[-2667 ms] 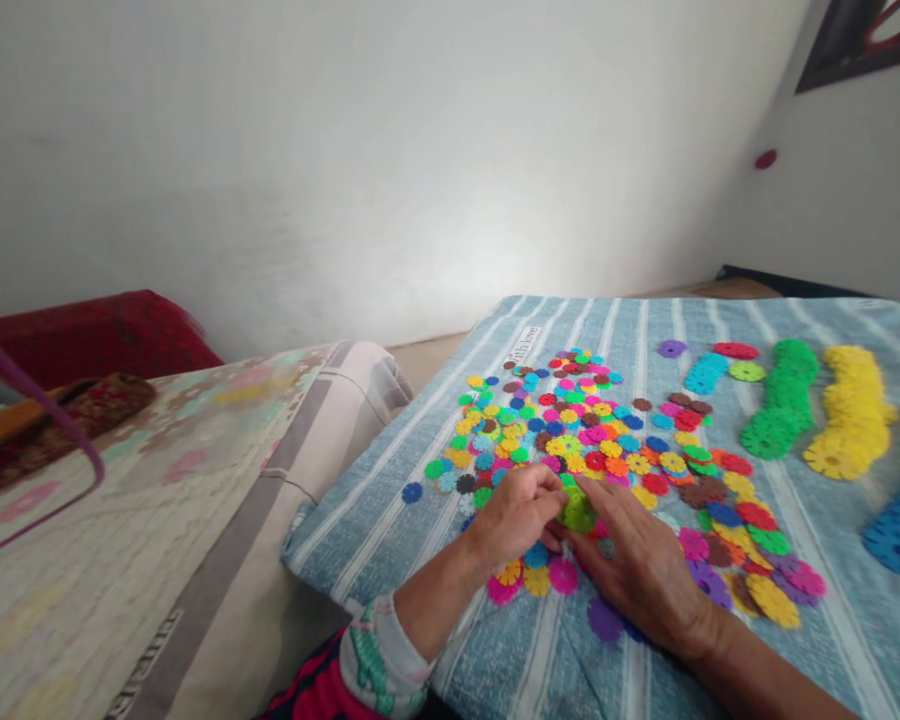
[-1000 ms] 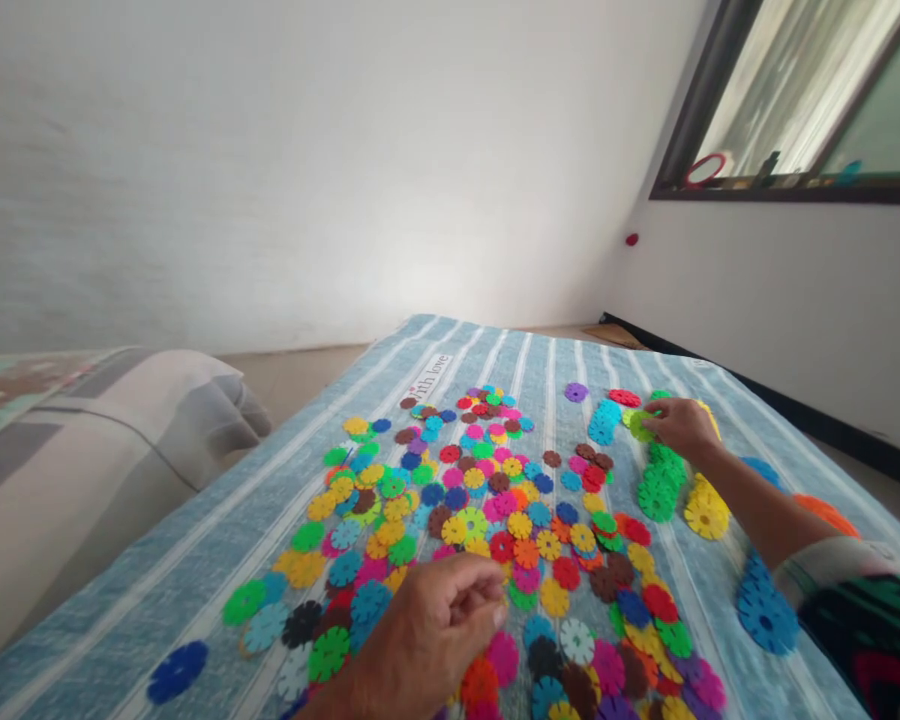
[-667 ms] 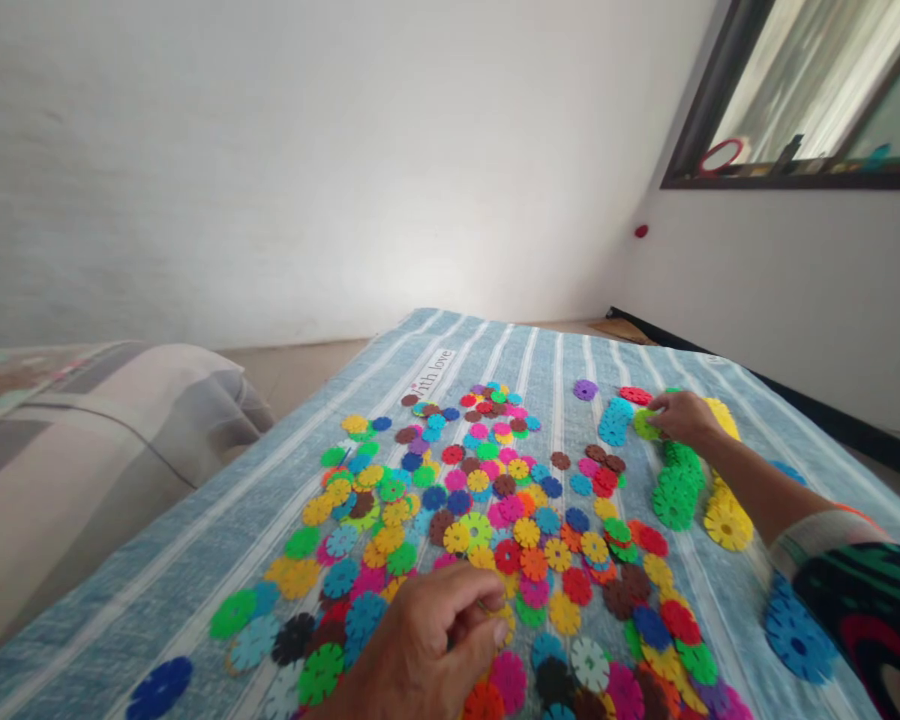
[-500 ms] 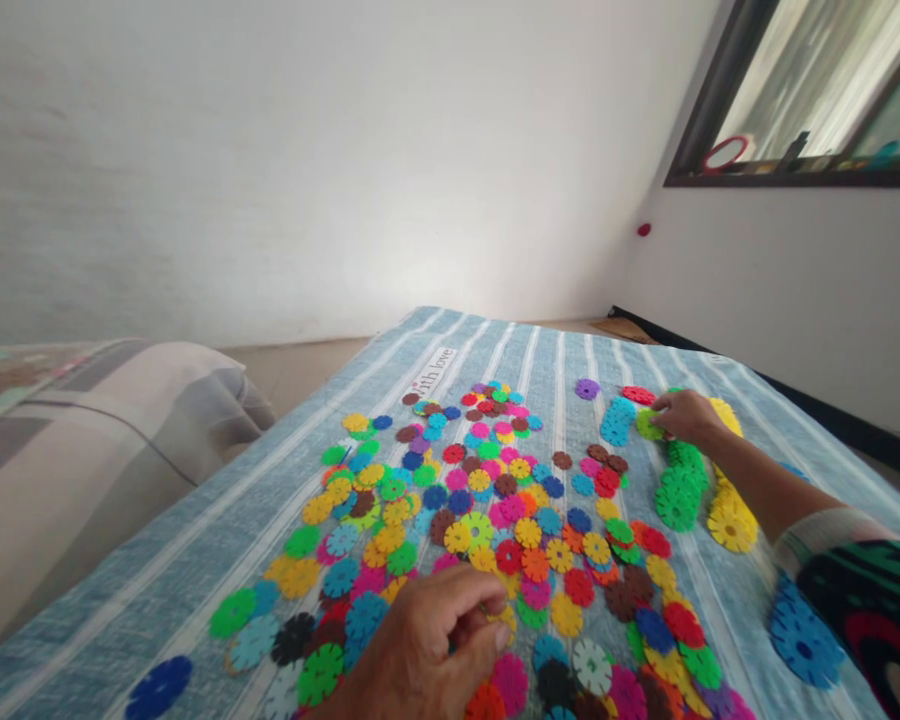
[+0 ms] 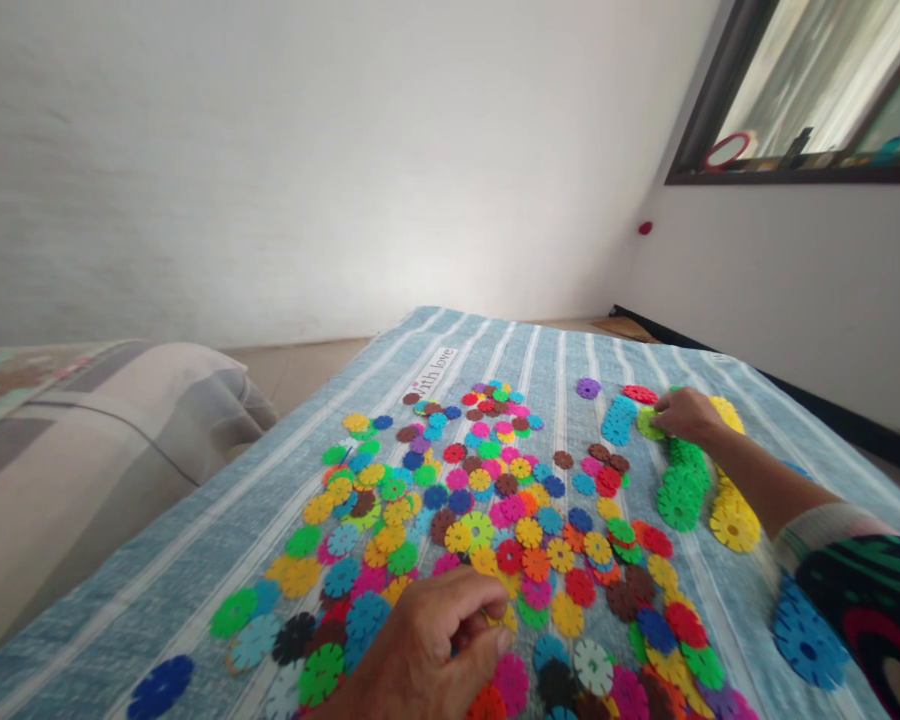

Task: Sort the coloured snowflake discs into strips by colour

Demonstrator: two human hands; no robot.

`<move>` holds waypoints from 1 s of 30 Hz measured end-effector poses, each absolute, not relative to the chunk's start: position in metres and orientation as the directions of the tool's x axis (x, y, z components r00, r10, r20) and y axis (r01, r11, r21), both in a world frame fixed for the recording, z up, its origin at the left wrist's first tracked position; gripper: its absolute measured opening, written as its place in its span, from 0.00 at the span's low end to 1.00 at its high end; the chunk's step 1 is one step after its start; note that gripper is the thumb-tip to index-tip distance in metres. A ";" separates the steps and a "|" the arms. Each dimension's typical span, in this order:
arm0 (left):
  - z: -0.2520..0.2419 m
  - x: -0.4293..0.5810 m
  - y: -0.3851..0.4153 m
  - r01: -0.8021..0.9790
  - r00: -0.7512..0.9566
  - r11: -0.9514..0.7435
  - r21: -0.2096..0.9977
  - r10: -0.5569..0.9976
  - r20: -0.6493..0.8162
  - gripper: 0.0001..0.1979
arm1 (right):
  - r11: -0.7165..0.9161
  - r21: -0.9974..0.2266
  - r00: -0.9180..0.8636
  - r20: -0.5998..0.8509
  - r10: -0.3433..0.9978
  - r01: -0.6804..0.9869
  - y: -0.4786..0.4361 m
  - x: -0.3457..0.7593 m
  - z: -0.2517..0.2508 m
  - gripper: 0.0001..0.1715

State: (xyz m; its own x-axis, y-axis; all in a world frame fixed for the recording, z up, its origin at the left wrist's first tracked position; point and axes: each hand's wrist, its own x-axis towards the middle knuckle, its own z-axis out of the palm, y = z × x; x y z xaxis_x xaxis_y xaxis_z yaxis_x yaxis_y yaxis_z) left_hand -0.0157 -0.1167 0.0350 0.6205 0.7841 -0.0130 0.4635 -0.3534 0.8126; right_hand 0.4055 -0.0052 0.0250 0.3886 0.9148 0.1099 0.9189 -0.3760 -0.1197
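Toward the far right of the cloth, my right hand (image 5: 688, 414) is closed, its fingertips at a lime-green interlocking disc (image 5: 649, 424). Just below it runs an overlapping row of green discs (image 5: 682, 490), with a yellow row (image 5: 735, 522) alongside and light-blue discs (image 5: 619, 421) to its left. My left hand (image 5: 439, 640) is curled over the mixed pile at the near middle, thumb and forefinger drawn together. A yellow disc (image 5: 505, 617) shows beside those fingertips; whether they pinch anything is hidden. Loose notched discs (image 5: 529, 532) of many colours spread around this hand.
A blue-and-white striped cloth (image 5: 270, 510) covers the table. Purple (image 5: 589, 388) and red discs (image 5: 640, 394) lie at the back, blue discs (image 5: 806, 635) by my right sleeve. At left is a fabric-covered piece of furniture (image 5: 120, 440); a white wall (image 5: 307, 170) stands behind.
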 end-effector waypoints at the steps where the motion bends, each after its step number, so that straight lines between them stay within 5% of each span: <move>1: 0.035 -0.016 -0.117 0.464 0.619 -0.355 0.812 0.786 -0.011 0.07 | -0.375 -0.112 0.386 0.106 0.916 0.920 -0.005 0.405 0.025 0.07; 18: 0.037 -0.015 -0.116 0.496 0.615 -0.341 0.798 0.787 -0.046 0.06 | -0.399 -0.115 0.411 0.111 0.905 0.910 -0.005 0.403 0.027 0.05; 30: 0.034 -0.017 -0.116 0.478 0.615 -0.395 0.784 0.789 0.023 0.06 | -0.360 -0.305 0.430 0.209 0.878 0.882 -0.024 0.374 0.058 0.12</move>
